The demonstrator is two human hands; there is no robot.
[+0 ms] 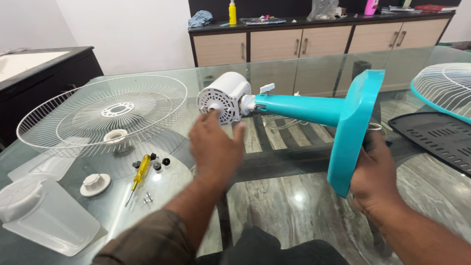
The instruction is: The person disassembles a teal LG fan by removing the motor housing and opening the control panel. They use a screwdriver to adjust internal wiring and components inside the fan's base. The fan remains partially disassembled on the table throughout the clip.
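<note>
While the right hand [375, 172] is closed around the teal fan base [354, 127], the left hand [216, 145] touches the white motor housing [224, 98] with loose fingers, above a glass table [294, 196]. A wire guard [105, 113] and yellow screwdriver [140, 172] lie left; cabinets [314, 44] stand behind.

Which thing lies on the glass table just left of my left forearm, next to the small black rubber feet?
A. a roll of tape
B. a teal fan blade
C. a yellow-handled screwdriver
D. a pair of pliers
C: a yellow-handled screwdriver lies on the glass table beside the small black rubber feet, left of the left hand, which reaches to the white motor housing.
</note>
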